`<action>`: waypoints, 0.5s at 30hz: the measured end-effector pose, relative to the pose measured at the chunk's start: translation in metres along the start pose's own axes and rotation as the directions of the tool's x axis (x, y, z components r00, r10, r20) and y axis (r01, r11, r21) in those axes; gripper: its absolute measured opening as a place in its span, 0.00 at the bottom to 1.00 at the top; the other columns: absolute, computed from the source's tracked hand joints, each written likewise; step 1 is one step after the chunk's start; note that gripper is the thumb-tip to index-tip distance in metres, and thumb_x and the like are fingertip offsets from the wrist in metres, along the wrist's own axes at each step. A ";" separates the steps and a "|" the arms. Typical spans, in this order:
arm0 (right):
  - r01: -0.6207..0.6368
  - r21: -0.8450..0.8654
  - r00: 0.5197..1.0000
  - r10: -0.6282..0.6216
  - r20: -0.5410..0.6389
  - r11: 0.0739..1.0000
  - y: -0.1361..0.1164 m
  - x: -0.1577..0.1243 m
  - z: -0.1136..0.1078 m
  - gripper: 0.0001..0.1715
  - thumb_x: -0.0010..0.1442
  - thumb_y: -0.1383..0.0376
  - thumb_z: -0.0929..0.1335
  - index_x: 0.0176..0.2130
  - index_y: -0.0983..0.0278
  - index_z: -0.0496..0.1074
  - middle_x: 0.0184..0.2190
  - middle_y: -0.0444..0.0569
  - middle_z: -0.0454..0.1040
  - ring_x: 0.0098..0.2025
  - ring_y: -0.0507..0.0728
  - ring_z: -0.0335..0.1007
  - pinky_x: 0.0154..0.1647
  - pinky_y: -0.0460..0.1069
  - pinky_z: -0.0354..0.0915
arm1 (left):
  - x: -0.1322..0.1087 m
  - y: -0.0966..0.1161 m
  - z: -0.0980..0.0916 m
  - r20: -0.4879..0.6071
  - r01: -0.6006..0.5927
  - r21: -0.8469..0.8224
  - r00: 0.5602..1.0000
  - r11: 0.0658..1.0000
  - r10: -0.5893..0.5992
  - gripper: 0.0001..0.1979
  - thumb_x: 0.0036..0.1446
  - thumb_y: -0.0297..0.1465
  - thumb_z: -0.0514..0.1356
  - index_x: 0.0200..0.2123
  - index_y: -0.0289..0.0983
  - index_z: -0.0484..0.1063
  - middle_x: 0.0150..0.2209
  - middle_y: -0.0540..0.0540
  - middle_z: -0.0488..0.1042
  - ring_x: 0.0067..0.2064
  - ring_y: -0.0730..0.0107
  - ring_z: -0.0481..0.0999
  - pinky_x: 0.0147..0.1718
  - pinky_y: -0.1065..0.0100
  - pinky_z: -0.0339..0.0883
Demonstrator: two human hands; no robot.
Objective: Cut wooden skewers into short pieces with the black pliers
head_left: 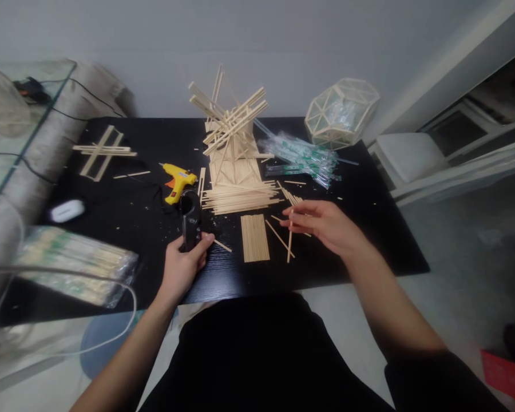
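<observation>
Near the table's front edge, my left hand (184, 260) is closed round a black handheld tool (191, 220) with a ring-shaped upper end; its exact kind is unclear. A short loose stick (222, 245) lies beside those fingers. My right hand (326, 226) pinches a thin wooden stick (290, 243), tilted nearly upright, between thumb and fingers. Between the hands lies a flat panel of sticks (255, 238) set side by side. Behind it is a pile of long sticks (240, 196), before a stick-built structure (234, 131) with crossed blades on top.
A yellow glue gun (180, 182) lies left of the pile. Crossed stick frames (104, 151), a white case (67, 211) and a bag of wrapped chopsticks (77, 263) are on the left. Plastic wrappers (304, 157) and a faceted stick ball (342, 114) stand at the back right.
</observation>
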State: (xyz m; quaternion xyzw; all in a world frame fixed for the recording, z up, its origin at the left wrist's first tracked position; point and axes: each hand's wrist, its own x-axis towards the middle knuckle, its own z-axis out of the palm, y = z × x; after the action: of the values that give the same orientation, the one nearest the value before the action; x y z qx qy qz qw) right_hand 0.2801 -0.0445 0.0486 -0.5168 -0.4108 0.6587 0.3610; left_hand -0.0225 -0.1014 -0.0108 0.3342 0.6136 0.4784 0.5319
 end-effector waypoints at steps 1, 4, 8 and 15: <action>0.030 -0.040 0.999 -0.031 -0.029 0.999 0.000 0.002 -0.002 0.16 0.51 0.60 0.81 0.37 0.65 0.81 0.41 0.52 0.81 0.40 0.57 0.83 0.36 0.48 0.78 | 0.000 0.000 0.000 0.001 -0.002 0.004 1.000 1.000 0.002 0.15 0.53 0.39 0.72 0.34 0.35 0.74 0.19 0.57 0.62 0.18 0.81 0.58 0.15 0.75 0.51; 0.094 -0.195 0.990 -0.113 -0.088 0.976 0.006 0.011 -0.002 0.15 0.52 0.60 0.80 0.39 0.65 0.81 0.35 0.50 0.81 0.33 0.55 0.80 0.26 0.46 0.74 | 0.000 0.000 0.001 0.000 -0.018 -0.002 1.000 1.000 0.018 0.15 0.53 0.39 0.72 0.33 0.35 0.73 0.18 0.57 0.61 0.18 0.80 0.57 0.15 0.75 0.51; 0.142 -0.392 0.970 -0.207 -0.129 0.909 0.025 0.028 0.002 0.16 0.53 0.61 0.78 0.42 0.64 0.81 0.28 0.48 0.80 0.30 0.55 0.76 0.25 0.48 0.74 | 0.001 -0.003 0.000 -0.003 -0.032 -0.031 1.000 0.999 0.031 0.16 0.52 0.39 0.73 0.33 0.35 0.73 0.18 0.57 0.61 0.17 0.81 0.58 0.15 0.75 0.51; 0.196 -0.608 0.931 -0.341 -0.131 0.770 0.047 0.040 0.010 0.11 0.52 0.63 0.78 0.38 0.63 0.82 0.29 0.47 0.80 0.25 0.54 0.74 0.28 0.51 0.75 | 0.001 -0.004 0.001 -0.025 -0.048 -0.059 0.999 0.997 0.046 0.16 0.51 0.39 0.73 0.31 0.34 0.74 0.18 0.57 0.61 0.17 0.81 0.58 0.14 0.76 0.51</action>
State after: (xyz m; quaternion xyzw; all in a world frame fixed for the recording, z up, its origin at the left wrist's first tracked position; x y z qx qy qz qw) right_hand 0.2596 -0.0294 -0.0088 -0.6115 -0.6178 0.3758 0.3211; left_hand -0.0218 -0.1013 -0.0151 0.3270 0.5973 0.5127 0.5229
